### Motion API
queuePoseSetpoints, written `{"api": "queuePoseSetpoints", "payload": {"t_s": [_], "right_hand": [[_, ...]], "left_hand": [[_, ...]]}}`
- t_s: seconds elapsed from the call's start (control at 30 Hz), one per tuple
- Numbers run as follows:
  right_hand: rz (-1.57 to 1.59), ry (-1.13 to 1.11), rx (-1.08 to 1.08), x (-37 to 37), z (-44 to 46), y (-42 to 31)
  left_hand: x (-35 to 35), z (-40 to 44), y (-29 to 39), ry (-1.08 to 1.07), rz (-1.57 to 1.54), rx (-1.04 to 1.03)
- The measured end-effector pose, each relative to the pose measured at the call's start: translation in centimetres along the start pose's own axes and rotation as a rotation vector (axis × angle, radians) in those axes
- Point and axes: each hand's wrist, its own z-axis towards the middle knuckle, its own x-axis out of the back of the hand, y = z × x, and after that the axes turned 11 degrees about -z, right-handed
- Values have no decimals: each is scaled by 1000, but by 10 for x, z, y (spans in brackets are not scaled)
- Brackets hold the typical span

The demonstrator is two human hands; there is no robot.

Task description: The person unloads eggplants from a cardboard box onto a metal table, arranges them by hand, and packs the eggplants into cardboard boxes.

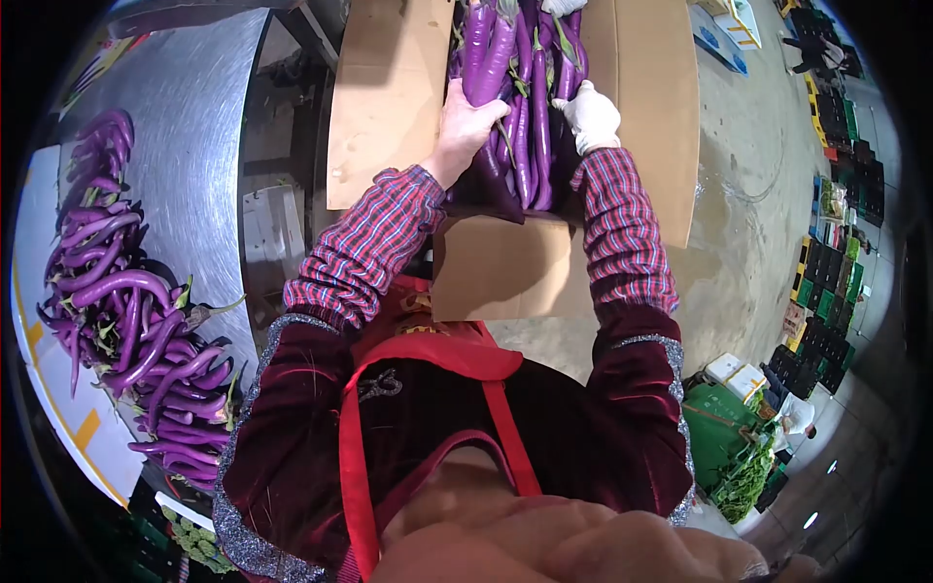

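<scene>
Long purple eggplants (pixel 522 146) lie lengthwise in an open cardboard box (pixel 389 107) in front of me. My left hand (pixel 468 124) is closed around the lower ends of thick eggplants (pixel 494 58) at the box's left side. On the right side, my right hand (pixel 590 119), in a white glove, has its fingers curled at the lower end of another eggplant (pixel 573 63); its palm side is hidden. A white gloved shape (pixel 562 7) shows at the top edge, partly cut off; I cannot tell whose it is.
To my left a metal table (pixel 194 185) carries a long heap of eggplants (pixel 126 291), with a white foam box (pixel 73 389) beside it. Box flaps (pixel 505 272) stick out toward me. Crates (pixel 826 291), a green bin (pixel 719 437) and a person (pixel 795 416) are at the right.
</scene>
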Motion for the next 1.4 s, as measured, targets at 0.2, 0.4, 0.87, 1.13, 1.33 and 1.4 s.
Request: {"api": "queuePoseSetpoints", "payload": {"t_s": [0.2,0.4,0.87,1.13,1.33,1.4], "right_hand": [[108,22,-146,-3,6,-9],[110,129,-101,2,16,-9],[-2,257,-77,53,-1,28],[-14,264,-41,40,-14,2],[-113,302,-49,-13,-27,-7],[-107,294,-56,-28,-32,-3]], "left_hand": [[1,5,-8,14,22,23],[2,8,-9,52,95,56],[6,13,-28,-46,-33,-6],[0,9,-24,-9,-58,-56],[-3,5,-11,-23,-89,-67],[-1,5,-11,-37,-98,-87]]}}
